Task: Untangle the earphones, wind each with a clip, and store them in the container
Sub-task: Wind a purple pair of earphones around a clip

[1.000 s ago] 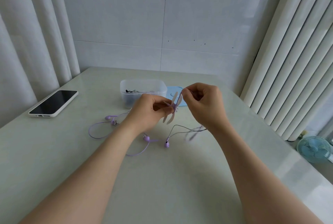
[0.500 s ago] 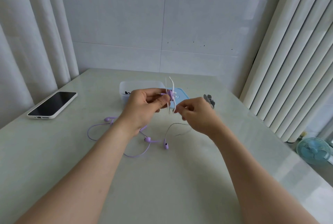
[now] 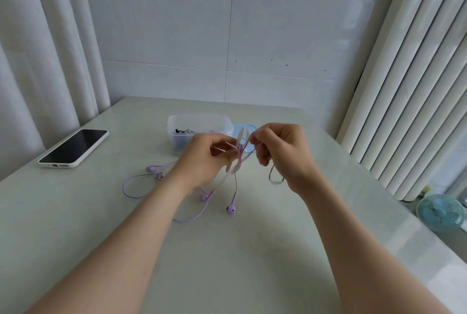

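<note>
My left hand (image 3: 207,159) pinches white clip (image 3: 238,152) mid-air above table (image 3: 252,263) middle, purple cord wrapped at its waist. My right hand (image 3: 280,152) pinches cord at clip's top. Earbud (image 3: 231,209) dangles to table. Clear container (image 3: 199,124) behind hands, toward far edge.

Clip: pale, flat plastic winder with long prongs (image 3: 238,150), raised above the table, tilted, prongs pointing up and down; purple turns bunched at its middle.
Wound earphone: thin purple cable (image 3: 235,182) hangs from the clip; purple earbud (image 3: 231,209) at its end, at or just above the tabletop; a grey-looking loop (image 3: 274,177) droops to the right.
Second earphone: loose purple earphone cable (image 3: 131,187) curved on the table, buds at left.
Container: clear rectangular plastic box (image 3: 199,124), open, small dark items inside, behind the clip.
Lid: light blue lid (image 3: 243,128), just right of the box.
</note>
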`<action>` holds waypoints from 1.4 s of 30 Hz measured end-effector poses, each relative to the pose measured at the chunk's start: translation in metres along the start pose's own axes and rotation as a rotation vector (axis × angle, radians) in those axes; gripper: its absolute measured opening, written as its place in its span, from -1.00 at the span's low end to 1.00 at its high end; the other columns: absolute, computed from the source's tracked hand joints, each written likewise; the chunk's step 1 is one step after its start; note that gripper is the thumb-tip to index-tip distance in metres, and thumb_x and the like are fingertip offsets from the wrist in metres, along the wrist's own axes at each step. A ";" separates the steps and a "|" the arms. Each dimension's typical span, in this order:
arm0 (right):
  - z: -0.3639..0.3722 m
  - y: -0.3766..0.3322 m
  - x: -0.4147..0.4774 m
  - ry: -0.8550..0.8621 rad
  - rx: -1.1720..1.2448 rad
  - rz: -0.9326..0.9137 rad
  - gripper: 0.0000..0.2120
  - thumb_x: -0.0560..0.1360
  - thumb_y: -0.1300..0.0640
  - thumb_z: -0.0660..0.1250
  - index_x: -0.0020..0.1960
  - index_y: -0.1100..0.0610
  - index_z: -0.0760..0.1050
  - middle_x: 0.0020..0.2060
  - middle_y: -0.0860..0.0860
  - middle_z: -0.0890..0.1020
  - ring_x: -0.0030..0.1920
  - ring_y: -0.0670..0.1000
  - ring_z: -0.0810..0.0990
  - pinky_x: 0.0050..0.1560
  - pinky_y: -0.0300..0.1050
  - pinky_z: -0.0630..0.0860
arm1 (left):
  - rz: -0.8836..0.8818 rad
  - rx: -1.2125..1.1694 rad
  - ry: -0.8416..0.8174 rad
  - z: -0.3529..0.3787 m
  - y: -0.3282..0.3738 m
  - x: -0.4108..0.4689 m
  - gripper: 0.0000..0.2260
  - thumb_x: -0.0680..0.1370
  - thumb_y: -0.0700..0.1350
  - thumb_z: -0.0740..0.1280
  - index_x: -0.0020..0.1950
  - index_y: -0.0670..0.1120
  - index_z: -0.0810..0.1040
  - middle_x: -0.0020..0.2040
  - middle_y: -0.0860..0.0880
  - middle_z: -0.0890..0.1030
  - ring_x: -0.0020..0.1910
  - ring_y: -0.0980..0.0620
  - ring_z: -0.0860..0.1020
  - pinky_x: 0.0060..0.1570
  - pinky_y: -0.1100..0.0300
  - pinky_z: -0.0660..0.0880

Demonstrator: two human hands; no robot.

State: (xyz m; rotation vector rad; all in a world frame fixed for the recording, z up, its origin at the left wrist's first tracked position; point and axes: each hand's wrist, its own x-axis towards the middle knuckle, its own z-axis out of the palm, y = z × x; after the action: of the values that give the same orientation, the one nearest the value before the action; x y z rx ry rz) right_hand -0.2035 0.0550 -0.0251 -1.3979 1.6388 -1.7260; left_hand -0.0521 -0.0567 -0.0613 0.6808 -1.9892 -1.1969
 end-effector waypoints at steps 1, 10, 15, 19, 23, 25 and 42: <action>-0.002 0.001 0.002 0.046 0.024 0.001 -0.78 0.53 0.33 0.26 -0.25 0.35 0.59 -0.46 0.15 0.50 -0.44 0.08 0.44 -0.38 -0.10 0.40 | 0.007 0.023 -0.044 0.002 0.001 -0.001 -0.88 0.62 -0.12 0.45 0.11 0.06 0.72 -0.04 0.09 0.74 -0.03 0.14 0.68 -0.07 0.21 0.56; -0.017 0.015 0.016 0.212 0.169 0.234 -0.82 0.62 0.21 0.22 -0.05 0.22 0.57 -0.28 0.07 0.47 -0.42 0.09 0.58 -0.38 -0.08 0.53 | 0.007 -0.061 -0.258 0.005 0.004 -0.005 -0.83 0.66 -0.13 0.39 0.19 0.06 0.70 -0.03 0.03 0.73 -0.03 0.09 0.61 -0.15 0.19 0.53; -0.018 0.015 0.017 0.224 0.251 0.327 -0.83 0.62 0.22 0.26 -0.11 0.21 0.57 -0.35 0.04 0.54 -0.36 0.04 0.56 -0.32 -0.12 0.54 | -0.012 -0.195 -0.298 0.004 0.008 -0.005 -0.82 0.68 -0.13 0.35 0.25 -0.05 0.67 0.02 -0.10 0.69 -0.08 0.09 0.60 -0.16 0.14 0.46; -0.019 0.012 0.017 0.179 0.443 0.387 -0.85 0.65 0.22 0.31 -0.06 0.23 0.59 -0.38 0.05 0.52 -0.36 0.04 0.58 -0.27 -0.13 0.59 | -0.053 -0.180 -0.298 0.002 0.008 -0.004 -0.81 0.70 -0.17 0.31 0.28 -0.06 0.62 0.06 -0.02 0.70 -0.12 0.10 0.62 -0.08 0.10 0.41; -0.021 0.014 0.017 0.163 0.568 0.508 -0.91 0.64 0.18 0.34 0.01 0.21 0.54 -0.44 -0.03 0.27 -0.50 -0.04 0.40 -0.48 -0.24 0.44 | -0.109 -0.281 -0.311 0.003 0.011 -0.003 -0.78 0.61 -0.09 0.34 0.25 -0.07 0.57 0.16 -0.09 0.73 -0.04 -0.02 0.59 -0.07 0.05 0.32; -0.023 0.016 0.017 0.135 0.481 0.551 -0.92 0.63 0.17 0.35 0.01 0.19 0.55 -0.42 -0.04 0.23 -0.52 -0.08 0.23 -0.56 -0.25 0.20 | -0.143 -0.394 -0.310 0.002 0.014 -0.002 -0.72 0.53 -0.08 0.32 0.22 -0.11 0.57 0.13 -0.15 0.73 0.01 -0.10 0.59 0.00 0.00 0.35; -0.010 0.022 0.008 -0.106 -0.496 0.206 -0.76 0.57 0.13 0.32 -0.17 0.03 0.74 -0.41 0.01 0.51 -0.50 -0.08 0.37 -0.44 -0.27 0.32 | -0.067 -0.465 0.121 -0.004 0.013 0.002 -0.83 0.66 -0.16 0.37 0.21 -0.10 0.69 0.07 -0.08 0.76 0.07 0.00 0.73 -0.03 0.14 0.65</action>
State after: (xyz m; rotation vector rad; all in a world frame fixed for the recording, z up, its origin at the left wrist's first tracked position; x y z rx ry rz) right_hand -0.2233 0.0486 -0.0399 -1.4282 2.1574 -1.1556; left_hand -0.0514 -0.0544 -0.0475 0.5663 -1.5194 -1.5497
